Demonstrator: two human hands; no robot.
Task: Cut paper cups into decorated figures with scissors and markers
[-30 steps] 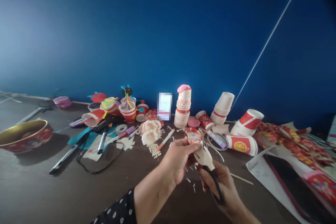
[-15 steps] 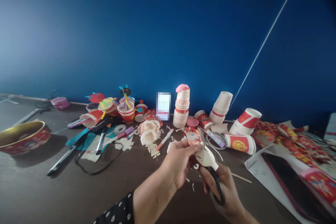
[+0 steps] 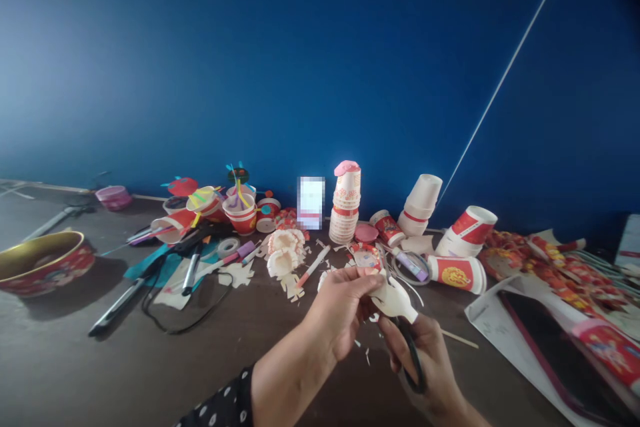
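Note:
My left hand [image 3: 339,310] pinches a small white paper cut-out [image 3: 397,298], fingers closed on its upper edge. My right hand [image 3: 430,363] grips black-handled scissors [image 3: 411,350], whose blades reach up into the cut-out. Both hands hover low over the dark table [image 3: 75,373], near its front. Tiny paper scraps [image 3: 361,345] lie on the table just under my hands.
A stack of paper cups [image 3: 345,207], several loose red-and-white cups [image 3: 457,273] and decorated cups [image 3: 243,210] crowd the back by the blue wall. Pens, a black cable [image 3: 165,320] and a tape roll lie left. A red-gold bowl [image 3: 43,260] sits far left; printed paper [image 3: 565,320] right.
The view has drifted slightly. My hands keep hold of the cut-out and the scissors, with the cut-out turned a little between the blades.

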